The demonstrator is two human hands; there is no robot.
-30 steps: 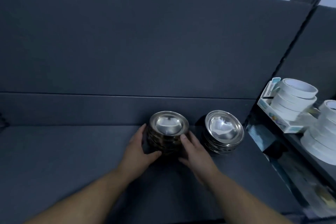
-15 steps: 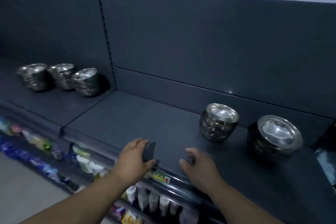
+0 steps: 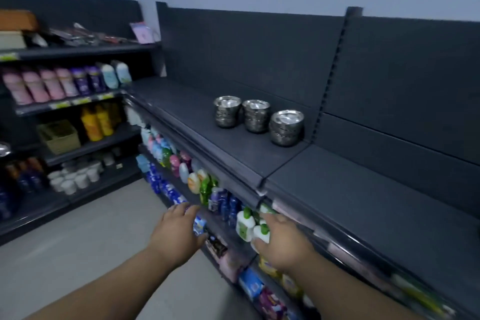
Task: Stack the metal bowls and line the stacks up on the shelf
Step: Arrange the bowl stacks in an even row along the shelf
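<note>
Three stacks of metal bowls stand in a row on the dark top shelf (image 3: 233,148): a left stack (image 3: 227,111), a middle stack (image 3: 255,115) and a right stack (image 3: 286,127) beside the upright post. My left hand (image 3: 179,232) and my right hand (image 3: 281,240) hang in the air in front of the lower shelves, well below and short of the bowls. Both hands hold nothing, with fingers loosely bent. The two stacks seen a moment ago lie outside this view.
Lower shelves under the top shelf carry rows of coloured bottles (image 3: 202,184) and packets. A second shelving unit (image 3: 67,101) on the left holds pink, purple and yellow bottles, a woven basket (image 3: 58,136) and white cups. Grey floor (image 3: 85,236) lies between the units.
My hands let go of the bowl stack and drew back off the shelf. The view swung left, bringing the three far stacks to the middle and losing the two near stacks.
</note>
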